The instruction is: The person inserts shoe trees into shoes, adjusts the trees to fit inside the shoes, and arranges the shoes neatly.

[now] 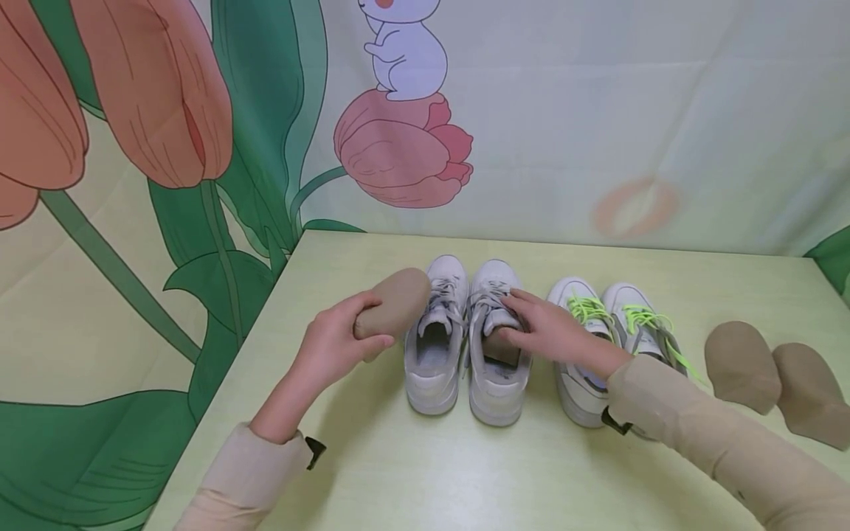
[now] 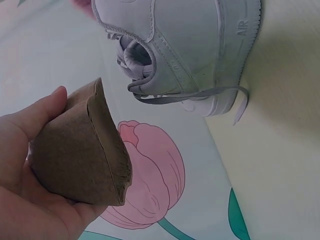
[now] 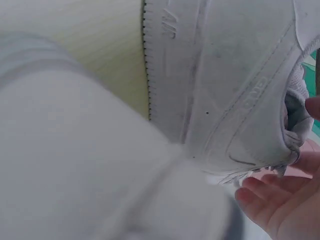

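Observation:
My left hand (image 1: 339,335) grips a brown molded shoe insert (image 1: 395,302) by its blunt end, just left of a white sneaker with grey laces (image 1: 432,387). In the left wrist view the insert (image 2: 75,155) shows a hollow, rough-edged end between thumb and fingers. My right hand (image 1: 551,328) is over the matching white sneaker (image 1: 498,402); its fingers reach across the laces and its thumb is at the opening. Inside that sneaker sits another brown insert (image 1: 499,349), partly hidden. In the right wrist view the fingers (image 3: 267,195) look loosely extended beside the tongue.
Two white sneakers with neon-green laces (image 1: 578,394) stand to the right, partly behind my right forearm. Two more brown inserts (image 1: 742,365) lie at the right of the pale table (image 1: 398,479). A tulip-print cloth (image 1: 544,133) hangs behind the table.

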{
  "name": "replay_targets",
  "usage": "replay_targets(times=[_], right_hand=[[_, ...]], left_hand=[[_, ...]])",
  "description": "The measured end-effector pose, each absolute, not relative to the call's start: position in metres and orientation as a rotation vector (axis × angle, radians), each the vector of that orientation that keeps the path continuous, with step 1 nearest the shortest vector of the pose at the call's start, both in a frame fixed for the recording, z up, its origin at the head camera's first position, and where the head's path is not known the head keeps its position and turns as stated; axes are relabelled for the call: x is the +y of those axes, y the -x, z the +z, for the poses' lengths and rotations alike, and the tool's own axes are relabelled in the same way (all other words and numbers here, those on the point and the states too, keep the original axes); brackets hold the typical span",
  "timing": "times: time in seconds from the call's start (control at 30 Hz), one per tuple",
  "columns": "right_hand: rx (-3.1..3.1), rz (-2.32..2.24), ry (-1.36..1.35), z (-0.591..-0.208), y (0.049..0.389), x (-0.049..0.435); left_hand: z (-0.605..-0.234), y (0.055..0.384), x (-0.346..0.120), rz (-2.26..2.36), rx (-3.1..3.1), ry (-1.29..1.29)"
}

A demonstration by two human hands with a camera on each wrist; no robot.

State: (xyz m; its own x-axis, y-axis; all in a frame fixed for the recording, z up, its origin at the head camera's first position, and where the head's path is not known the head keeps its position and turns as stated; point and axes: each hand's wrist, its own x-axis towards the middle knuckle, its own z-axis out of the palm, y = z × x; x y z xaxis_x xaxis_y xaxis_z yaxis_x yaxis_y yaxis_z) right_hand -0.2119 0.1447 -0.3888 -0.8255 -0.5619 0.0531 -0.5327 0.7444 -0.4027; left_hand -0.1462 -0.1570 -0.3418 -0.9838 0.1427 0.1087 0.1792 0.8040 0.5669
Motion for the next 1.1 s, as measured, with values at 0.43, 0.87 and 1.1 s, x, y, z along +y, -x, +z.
replay_targets(times=[0.43, 0.87, 1.1], right_hand=[[2.869, -0.643, 1.027, -0.376, 0.218, 0.127], [2.817, -0.639, 1.081, -0.378, 0.225, 0.115], [2.825, -0.613, 1.129, -0.379, 0.227, 0.104]], left_hand=[[-0.335, 0.142, -0.155, -0.909, -2.921, 0.321], [-0.326, 0.138, -0.155, -0.959, -2.990, 0.378], [-0.324, 0.135, -0.156, -0.960, -3.016, 0.400]])
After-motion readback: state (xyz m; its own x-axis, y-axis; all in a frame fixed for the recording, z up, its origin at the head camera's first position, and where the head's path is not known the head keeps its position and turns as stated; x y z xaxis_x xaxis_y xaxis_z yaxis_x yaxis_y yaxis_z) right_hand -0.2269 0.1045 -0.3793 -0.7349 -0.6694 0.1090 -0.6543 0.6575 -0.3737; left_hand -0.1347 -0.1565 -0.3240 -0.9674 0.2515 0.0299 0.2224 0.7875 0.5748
